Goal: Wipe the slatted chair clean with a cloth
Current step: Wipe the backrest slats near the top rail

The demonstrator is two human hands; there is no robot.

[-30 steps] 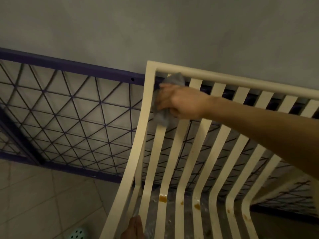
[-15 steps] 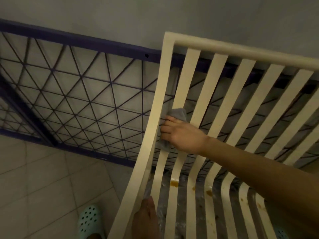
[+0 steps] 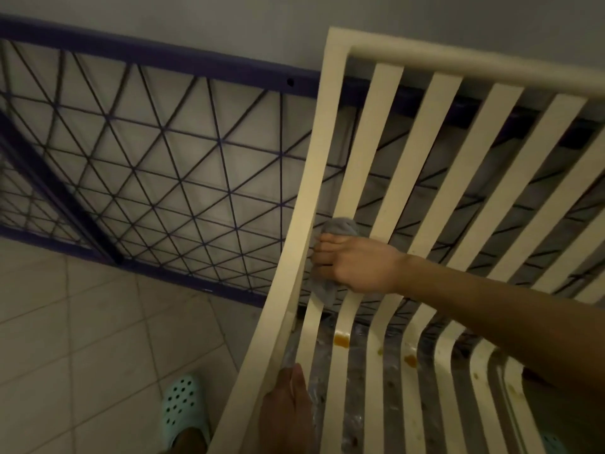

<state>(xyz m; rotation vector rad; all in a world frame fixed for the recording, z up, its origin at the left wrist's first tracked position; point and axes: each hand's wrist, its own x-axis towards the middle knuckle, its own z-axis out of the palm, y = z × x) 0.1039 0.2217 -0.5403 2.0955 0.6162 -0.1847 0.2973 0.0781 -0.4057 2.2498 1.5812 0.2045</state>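
A cream slatted chair (image 3: 386,132) fills the right half of the view, its back rising toward the wall. My right hand (image 3: 353,265) grips a grey cloth (image 3: 327,290) wrapped round the leftmost back slat, low on the backrest beside the side rail. My left hand (image 3: 286,411) holds the chair's left side rail at the bottom edge of the view; its fingers are mostly hidden. Orange-brown stains (image 3: 341,339) dot the slats where back meets seat.
A purple metal frame with triangular wire mesh (image 3: 163,165) leans on the grey wall behind the chair. Beige floor tiles (image 3: 82,339) lie at lower left. My foot in a mint perforated clog (image 3: 183,407) stands beside the chair.
My right hand has slid the cloth down the leftmost slat from near the top rail to the lower backrest. The view has tilted downward, bringing my left hand and the clog into sight.
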